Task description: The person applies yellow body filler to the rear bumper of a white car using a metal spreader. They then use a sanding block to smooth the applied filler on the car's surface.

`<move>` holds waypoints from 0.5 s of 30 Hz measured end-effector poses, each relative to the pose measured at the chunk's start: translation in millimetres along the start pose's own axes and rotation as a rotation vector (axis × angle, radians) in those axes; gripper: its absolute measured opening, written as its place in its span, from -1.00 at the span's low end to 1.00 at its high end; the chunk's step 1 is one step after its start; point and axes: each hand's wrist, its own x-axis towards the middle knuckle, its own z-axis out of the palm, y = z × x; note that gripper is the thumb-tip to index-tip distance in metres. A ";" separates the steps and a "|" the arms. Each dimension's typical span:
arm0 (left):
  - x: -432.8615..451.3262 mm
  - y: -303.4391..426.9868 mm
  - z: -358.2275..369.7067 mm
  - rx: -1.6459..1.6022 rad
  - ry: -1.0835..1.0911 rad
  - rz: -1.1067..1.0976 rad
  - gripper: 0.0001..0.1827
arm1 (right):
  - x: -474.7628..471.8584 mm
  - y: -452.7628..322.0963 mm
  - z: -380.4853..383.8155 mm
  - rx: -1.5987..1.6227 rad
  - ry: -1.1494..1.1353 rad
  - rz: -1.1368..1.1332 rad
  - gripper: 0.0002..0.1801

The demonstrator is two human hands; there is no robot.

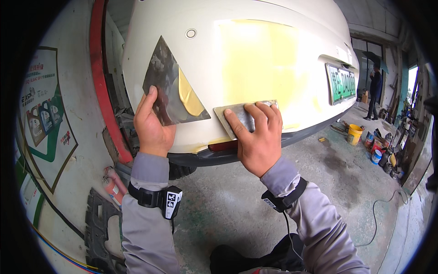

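Note:
My left hand (154,126) holds a triangular metal plate (166,78) up in front of the white car bumper (202,72). A smear of yellow body filler (189,96) lies along the plate's right side. In my right hand (260,140) is a flat metal spreader (244,118), fingers spread over its face, held at the bumper's lower part above the red reflector (222,146). A broad patch of pale yellow filler (258,65) covers the bumper above the spreader. Thin yellow filler also shows along the lower edge, on both sides of my right hand.
Right of the car, a yellow bucket (354,134) and several cans (376,156) stand on the concrete floor. A cable (375,212) lies there too. A person (374,90) with an umbrella stands farther back. At left are red cylinders (113,186) and a black plastic part (99,229) by the wall.

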 end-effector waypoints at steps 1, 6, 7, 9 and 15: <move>-0.4 -0.3 0.4 -0.005 -0.006 -0.002 -0.72 | -4.8 -1.8 -0.4 0.007 -0.005 0.006 -0.35; -2.5 -1.0 4.2 0.019 -0.001 0.029 -0.73 | -18.1 -9.9 -9.9 -0.001 -0.064 0.035 -0.32; -3.7 -1.5 5.4 0.029 -0.013 0.040 -0.74 | -18.8 -10.9 -13.2 0.014 -0.091 0.045 -0.33; -7.5 -3.0 8.4 0.062 0.003 0.042 -0.74 | -19.7 -12.3 -21.7 0.045 -0.145 0.064 -0.35; -32.6 -7.8 24.8 0.117 -0.006 0.045 -0.66 | -27.2 -16.6 -58.8 0.136 -0.317 0.148 -0.39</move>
